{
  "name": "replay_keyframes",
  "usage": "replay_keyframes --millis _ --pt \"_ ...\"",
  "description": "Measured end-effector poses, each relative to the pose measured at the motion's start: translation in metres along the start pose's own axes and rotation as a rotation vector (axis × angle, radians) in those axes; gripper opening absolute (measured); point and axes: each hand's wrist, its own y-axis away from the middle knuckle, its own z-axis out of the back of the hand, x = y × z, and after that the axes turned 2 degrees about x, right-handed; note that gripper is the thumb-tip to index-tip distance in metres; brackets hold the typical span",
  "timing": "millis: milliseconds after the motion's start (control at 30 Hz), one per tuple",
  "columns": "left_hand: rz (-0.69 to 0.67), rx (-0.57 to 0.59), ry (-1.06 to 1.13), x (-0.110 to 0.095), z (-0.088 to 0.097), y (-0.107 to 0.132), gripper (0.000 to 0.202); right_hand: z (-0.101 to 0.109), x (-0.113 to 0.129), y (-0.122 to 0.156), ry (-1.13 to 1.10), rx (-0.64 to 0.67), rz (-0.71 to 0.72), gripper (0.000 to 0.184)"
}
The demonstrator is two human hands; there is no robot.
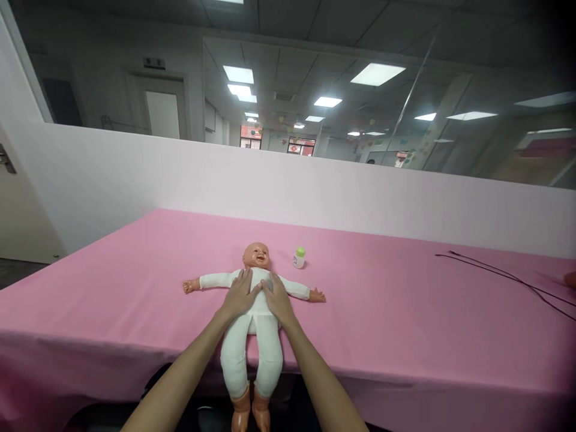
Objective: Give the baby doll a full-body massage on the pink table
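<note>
Baby doll (256, 300): lay face-up at near edge of tabletop (405, 336), arms spread, legs and bare feet hanging over edge. White suit was on, smooth over chest. Left hand (240, 295) and right hand (276, 298): both flat on doll's torso, palms down, fingers extended, pressing not clasping; thumbs nearly met at midline. Small bottle (299, 257), green cap: upright just beside doll's head, untouched. Black cable (504, 277): toward far right corner, well apart. Nothing obstructed hands.
</note>
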Motion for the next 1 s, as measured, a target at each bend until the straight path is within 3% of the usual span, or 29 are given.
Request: replay_keyframes --millis 167,300,467,600,733,833,1000 --pt "0.041 -0.017 0.035 0.004 0.007 0.018 0.096 0.007 -0.01 0.016 -0.036 0.03 0.015 0.086" --pt "0.073 0.064 0.112 0.008 0.019 0.05 0.098 0.018 -0.009 0.045 -0.052 0.067 0.007 0.087" --pt "0.063 0.122 0.019 0.014 0.016 0.073 0.1 0.018 0.02 0.07 0.026 0.086 0.086 0.065" --pt "-0.18 0.03 -0.162 0.013 -0.001 0.058 0.069 0.006 0.042 0.059 0.137 0.169 0.181 0.063" --pt "-0.36 -0.056 -0.305 0.012 -0.013 0.027 0.05 0.001 0.041 0.031 0.14 0.11 0.157 0.064" --pt "-0.284 -0.084 -0.282 0.011 -0.014 0.002 0.054 -0.001 0.032 0.011 0.126 0.063 0.143 0.061" --pt "0.046 -0.056 -0.041 0.01 -0.004 -0.017 0.089 -0.009 0.015 -0.001 0.101 -0.051 0.06 0.06"
